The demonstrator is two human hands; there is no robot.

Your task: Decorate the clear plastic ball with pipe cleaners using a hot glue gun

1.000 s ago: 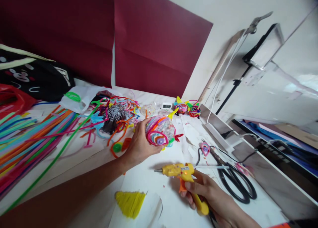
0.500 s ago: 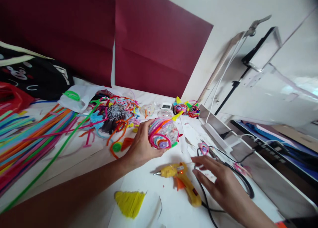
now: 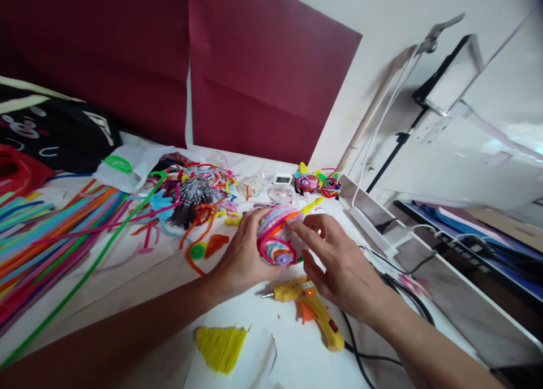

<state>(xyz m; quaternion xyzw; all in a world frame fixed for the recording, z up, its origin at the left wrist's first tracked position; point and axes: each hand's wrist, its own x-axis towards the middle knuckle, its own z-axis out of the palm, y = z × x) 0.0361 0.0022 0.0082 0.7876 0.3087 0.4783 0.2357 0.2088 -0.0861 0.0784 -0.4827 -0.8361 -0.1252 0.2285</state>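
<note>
My left hand [image 3: 240, 253] is wrapped round a ball covered in coloured pipe cleaners [image 3: 278, 230], holding it above the table. A pink swirl with a purple eye-like disc faces me, and a yellow pipe-cleaner spike [image 3: 313, 206] sticks out at its upper right. My right hand [image 3: 335, 264] reaches over the ball's right side, index finger stretched to its surface, thumb apart; nothing shows in its fingers. Below lies a yellow hot glue gun [image 3: 311, 304] with a lit red light, nozzle pointing left. Nearer me is a yellow fan-shaped pipe-cleaner piece [image 3: 220, 346].
Bundled pipe cleaners [image 3: 63, 236] spread across the left, beside a tangled pile of scraps [image 3: 199, 194]. Clear plastic shells [image 3: 280, 194], a small digital display [image 3: 282, 179] and two finished-looking pipe-cleaner figures [image 3: 318, 182] stand behind. Black cables [image 3: 360, 349] run right, near a low grey partition [image 3: 441, 287].
My right hand has moved left and up from beside the glue gun to the ball. The left hand still holds the ball, turned slightly. The glue gun stays put.
</note>
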